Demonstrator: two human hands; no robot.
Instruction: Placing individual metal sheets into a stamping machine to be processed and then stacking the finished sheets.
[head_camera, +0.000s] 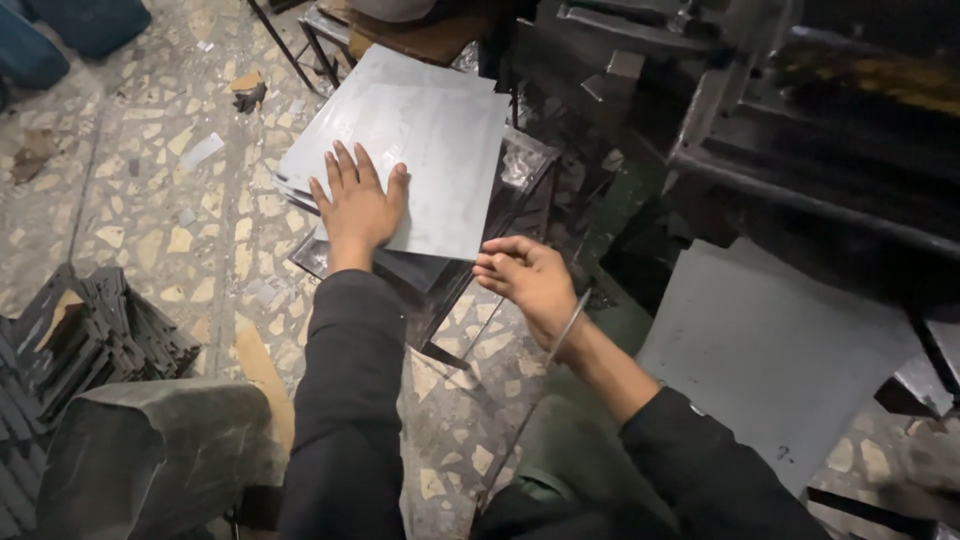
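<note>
My left hand (358, 205) lies flat, palm down and fingers spread wide, on the top grey metal sheet (440, 150) of a stack of sheets (300, 185), pressing near its lower left corner. The stack rests on a low dark metal stand (470, 270) at about twelve o'clock from my body, and the top sheet sits slightly askew on the ones beneath, so that their edges show at nine o'clock of my left hand. My right hand (530, 280) hovers at four o'clock of the left one, just beside the near corner of the top sheet, with fingers curled loosely and fingertips (490, 262) pointing toward that corner; I cannot tell whether they touch the edge, and the hand grips nothing that I can see. A thin metal rod (545, 370) runs slantwise past my right wrist down toward six o'clock. At two o'clock stands a heavy dark machine (800, 110), and under it at three o'clock lies another large grey plate (770, 350). At eight o'clock there is a pile of dark stamped metal pieces (90, 330) on the speckled terrazzo floor (150, 200), with a dark bulky block (150, 450) just below it.
</note>
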